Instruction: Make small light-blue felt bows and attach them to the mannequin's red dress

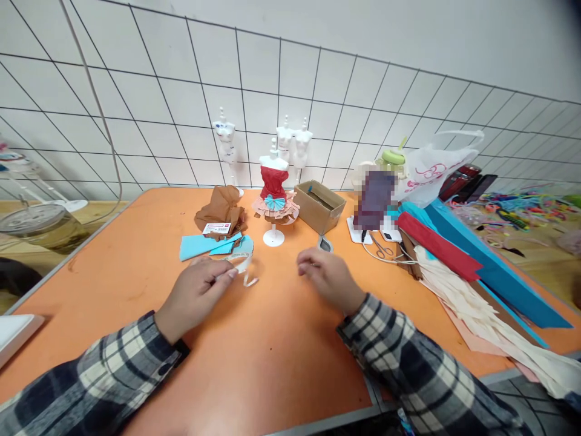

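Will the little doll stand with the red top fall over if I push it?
The doll stand might tip if pushed high, since it's tall on a thin pole. Its round foot may steady small nudges. The ruffled skirt looks thin, so could crumple.

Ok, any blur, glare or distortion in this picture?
In the head view, mosaic blocks obscure the dark upright object; the near orange table has a pale sheen; the right hand seems slightly soft; the gridded wall slants and stretches toward the sides.
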The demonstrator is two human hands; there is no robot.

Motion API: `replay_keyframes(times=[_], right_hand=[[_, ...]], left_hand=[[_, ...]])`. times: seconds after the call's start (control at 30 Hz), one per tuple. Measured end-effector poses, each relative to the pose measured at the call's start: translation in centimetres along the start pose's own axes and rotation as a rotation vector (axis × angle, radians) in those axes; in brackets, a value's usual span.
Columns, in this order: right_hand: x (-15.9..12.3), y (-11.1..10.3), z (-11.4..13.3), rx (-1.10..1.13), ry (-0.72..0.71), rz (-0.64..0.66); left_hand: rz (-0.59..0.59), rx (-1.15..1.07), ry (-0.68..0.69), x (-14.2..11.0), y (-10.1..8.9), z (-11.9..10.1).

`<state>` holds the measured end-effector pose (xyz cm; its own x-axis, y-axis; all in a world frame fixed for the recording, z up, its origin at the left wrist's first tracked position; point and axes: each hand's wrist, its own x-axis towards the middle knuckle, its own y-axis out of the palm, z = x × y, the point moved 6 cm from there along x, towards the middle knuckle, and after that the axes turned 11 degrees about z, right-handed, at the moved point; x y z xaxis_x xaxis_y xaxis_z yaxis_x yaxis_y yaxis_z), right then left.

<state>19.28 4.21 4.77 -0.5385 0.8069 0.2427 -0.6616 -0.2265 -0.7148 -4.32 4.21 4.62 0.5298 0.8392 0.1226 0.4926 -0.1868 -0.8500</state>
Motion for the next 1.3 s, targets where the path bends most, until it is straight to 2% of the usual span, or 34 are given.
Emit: replay_keyframes(times=[0.07,0.17,0.23,0.3,0.4,0.47,0.6,0.73,0.97,1.13,1.23,1.3], right_hand=[[0.0,-2.2,-3.4,0.259,0.172,-0.007],[-0.7,-3.5,-7.3,0.440,0.361,0.126],[-1.2,-3.2,-8.7,0.456,0.419,0.276],[-1.5,-3.1,-9.9,0.405,0.474,0.339],[-0.9,-3.6,-11.6,0.306,0.543,0.254],[-0.3,-3.6,-12.5,0.262,0.581,0.257],[0.4,-3.0,-13.2,0.095,0.597,0.403],[0.7,-3.1,-13.4,0.014,0.609,0.403],[1.1,-3.0,-13.3,-0.147,0.627,0.491],[1.4,-3.0,-13.9,-0.209,0.703,0.495],[1.1,-2.9,-14.1,-0.193,0.792,0.550],[0.9,-3.4,-13.7,-0.274,0.837,0.532]], left_hand=[[-0.005,0.041,0.005,0.0,0.7,-0.5],[0.022,0.058,0.026,0.3,2.2,-1.2],[0.045,0.080,0.044,0.5,2.9,-1.3],[0.066,0.107,0.073,0.6,3.3,-1.1],[0.099,0.140,0.119,0.7,3.7,-0.9],[0.118,0.153,0.139,0.6,3.9,-0.8],[0.128,0.155,0.145,0.7,4.0,-0.9],[0.144,0.156,0.142,0.8,4.1,-0.9],[0.153,0.157,0.147,0.7,4.2,-0.9],[0.163,0.174,0.151,0.8,4.2,-1.0],[0.163,0.186,0.149,0.7,4.2,-1.0],[0.161,0.188,0.149,0.7,4.2,-0.9]])
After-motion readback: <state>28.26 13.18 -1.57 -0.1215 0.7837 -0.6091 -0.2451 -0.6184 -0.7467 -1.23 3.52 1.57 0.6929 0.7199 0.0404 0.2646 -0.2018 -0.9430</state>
